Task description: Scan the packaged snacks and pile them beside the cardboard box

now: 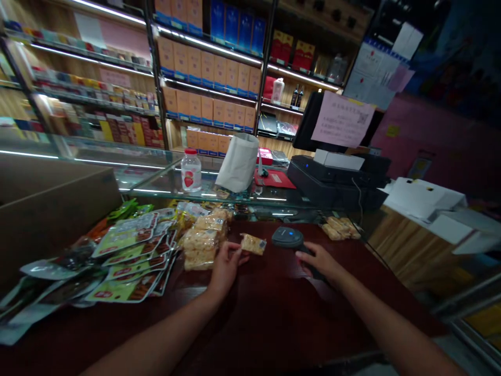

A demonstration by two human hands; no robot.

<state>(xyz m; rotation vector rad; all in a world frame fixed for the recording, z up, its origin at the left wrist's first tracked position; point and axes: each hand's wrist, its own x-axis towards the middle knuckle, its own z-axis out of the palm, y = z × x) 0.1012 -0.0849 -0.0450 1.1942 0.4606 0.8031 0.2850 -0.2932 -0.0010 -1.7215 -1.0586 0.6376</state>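
Observation:
Between the thumb and fingers of my left hand [228, 262] is the edge of a small clear-wrapped snack pack [253, 244], pale tan inside, with a label at its right end. My right hand [318, 260] is wrapped round the handle of a dark handheld barcode scanner [287, 237], whose head shows a blue light and points left toward the pack. A short gap separates scanner and pack. Just left of my left hand stands a stack of similar wrapped snack packs [201, 243]. More such packs [341, 228] lie to the right, beyond the scanner.
Green and white snack bags [133, 256] are heaped at the left beside a cardboard box [55, 203]. Behind, a glass counter [156, 177] bears a red-capped plastic jar [191, 171], a white bag [238, 163] and a red booklet [275, 179]. A black register with monitor [332, 180] stands back right.

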